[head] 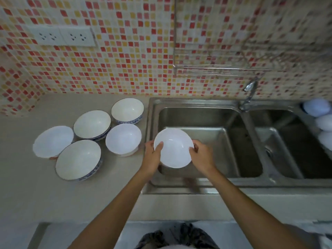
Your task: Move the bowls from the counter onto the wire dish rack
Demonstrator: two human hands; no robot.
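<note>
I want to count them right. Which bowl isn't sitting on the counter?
The plain white bowl, held by both hands over the sink. The other five sit on the counter.

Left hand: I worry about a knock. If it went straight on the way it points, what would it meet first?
The left hand points up-right along the held bowl. Beyond lies the sink back wall; depth is unclear.

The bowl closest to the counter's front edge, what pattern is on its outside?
A blue-and-white pattern on the bowl, seen in the head view.
</note>
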